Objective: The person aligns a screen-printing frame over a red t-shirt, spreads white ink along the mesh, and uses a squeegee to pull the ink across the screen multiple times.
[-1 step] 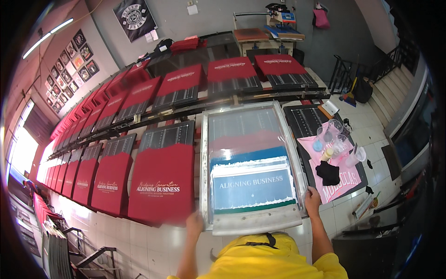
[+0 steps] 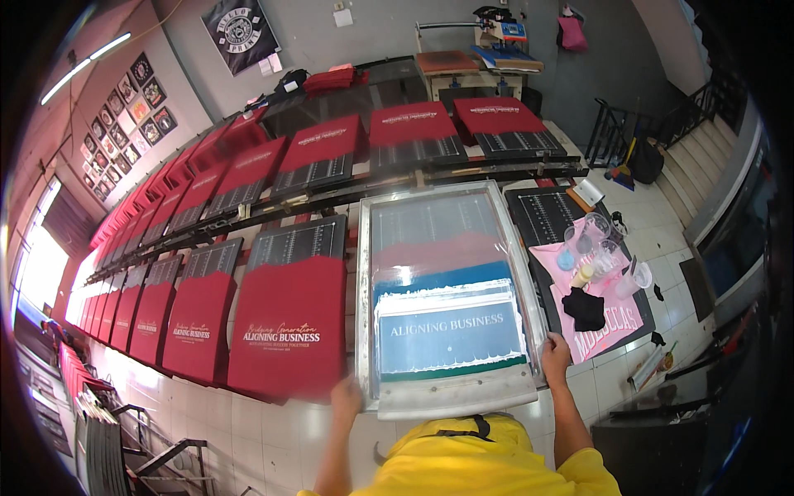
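Observation:
A silk-screen frame (image 2: 365, 273) lies in front of me over a dark platen with a red cloth, seen through its mesh. Its mesh carries a blue stencil (image 2: 447, 335) with pale lettering, edged by streaks of white ink (image 2: 449, 288). A whitish flat strip (image 2: 456, 395) spans the frame's near end. My left hand (image 2: 347, 395) is closed on the near left corner, its fingers partly hidden. At the near right side, my right hand (image 2: 556, 357) grips the frame's edge, thumb on top.
Red printed shirts (image 2: 291, 322) lie on black platens in two long rows to the left and behind. On the right platen, a pink shirt (image 2: 608, 331) bears plastic cups (image 2: 606, 258) and a black cloth (image 2: 584, 308). A heat press (image 2: 496, 50) stands at the back.

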`<state>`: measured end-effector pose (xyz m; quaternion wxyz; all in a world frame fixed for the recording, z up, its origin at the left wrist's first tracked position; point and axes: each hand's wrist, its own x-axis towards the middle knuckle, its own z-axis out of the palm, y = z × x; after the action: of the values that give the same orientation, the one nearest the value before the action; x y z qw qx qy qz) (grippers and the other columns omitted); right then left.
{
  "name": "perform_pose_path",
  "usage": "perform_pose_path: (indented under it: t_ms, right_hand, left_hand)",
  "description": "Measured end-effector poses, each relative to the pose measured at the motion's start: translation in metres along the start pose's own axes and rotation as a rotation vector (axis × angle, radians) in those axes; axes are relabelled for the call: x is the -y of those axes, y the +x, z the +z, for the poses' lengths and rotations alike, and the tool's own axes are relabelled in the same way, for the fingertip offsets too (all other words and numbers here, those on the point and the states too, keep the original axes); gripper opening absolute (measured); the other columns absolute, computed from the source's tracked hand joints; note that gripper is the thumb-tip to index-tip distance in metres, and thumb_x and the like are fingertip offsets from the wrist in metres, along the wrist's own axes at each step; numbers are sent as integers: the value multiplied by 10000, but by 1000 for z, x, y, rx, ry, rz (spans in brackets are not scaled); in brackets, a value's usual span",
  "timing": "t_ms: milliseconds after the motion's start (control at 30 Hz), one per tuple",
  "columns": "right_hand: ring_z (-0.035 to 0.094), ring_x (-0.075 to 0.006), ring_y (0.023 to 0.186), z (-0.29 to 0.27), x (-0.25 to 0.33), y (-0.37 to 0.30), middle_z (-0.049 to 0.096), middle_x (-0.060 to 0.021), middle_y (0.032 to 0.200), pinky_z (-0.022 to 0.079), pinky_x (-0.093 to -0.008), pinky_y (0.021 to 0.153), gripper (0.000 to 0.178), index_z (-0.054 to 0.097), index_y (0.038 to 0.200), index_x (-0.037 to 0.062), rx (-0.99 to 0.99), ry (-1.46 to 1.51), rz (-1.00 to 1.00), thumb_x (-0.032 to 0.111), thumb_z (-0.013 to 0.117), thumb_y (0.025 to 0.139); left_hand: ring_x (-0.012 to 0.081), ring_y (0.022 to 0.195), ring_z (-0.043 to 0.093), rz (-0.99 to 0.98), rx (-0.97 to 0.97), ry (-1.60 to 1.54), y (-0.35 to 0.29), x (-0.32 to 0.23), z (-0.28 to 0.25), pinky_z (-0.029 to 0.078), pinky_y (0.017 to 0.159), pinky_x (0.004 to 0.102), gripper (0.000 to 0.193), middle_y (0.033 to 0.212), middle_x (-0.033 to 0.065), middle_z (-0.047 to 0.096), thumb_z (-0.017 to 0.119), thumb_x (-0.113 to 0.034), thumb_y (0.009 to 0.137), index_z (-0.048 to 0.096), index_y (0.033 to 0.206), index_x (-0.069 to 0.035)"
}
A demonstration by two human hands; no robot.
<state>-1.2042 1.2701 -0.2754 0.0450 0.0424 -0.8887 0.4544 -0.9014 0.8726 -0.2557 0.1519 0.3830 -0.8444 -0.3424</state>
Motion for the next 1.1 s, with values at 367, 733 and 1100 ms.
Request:
perform_pose_path:
  t_ms: [367, 733, 1100]
  right_hand:
    - [678, -319, 902, 10, -21, 4, 695, -210, 950, 516, -366, 814, 203, 672, 1013, -64, -69, 39, -33, 46, 572, 874]
    - [576, -377, 1093, -28, 73, -30, 632, -179, 1166, 462, -444, 946, 347, 623, 1150, 5, 204, -273, -533, 138, 656, 832]
    - [564, -311, 1050, -22, 153, -73, 618, -98, 1151, 453, -429, 868, 454, 579, 1154, 45, 790, -409, -1039, 133, 689, 723]
  left_hand:
    - [255, 834, 707, -102, -18, 0, -2, -9, -1, 518, 776, 348, 298, 896, 245, 715, 593, -160, 916, 681, 1088, 67]
    - [168, 690, 614, 98, -381, -83, -24, -45, -14, 482, 670, 307, 225, 739, 117, 662, 613, -148, 921, 700, 968, 53]
    - [110, 557, 444, -112, 788, -448, -115, -92, -1, 387, 551, 261, 381, 623, 16, 528, 489, -294, 1011, 663, 834, -5]
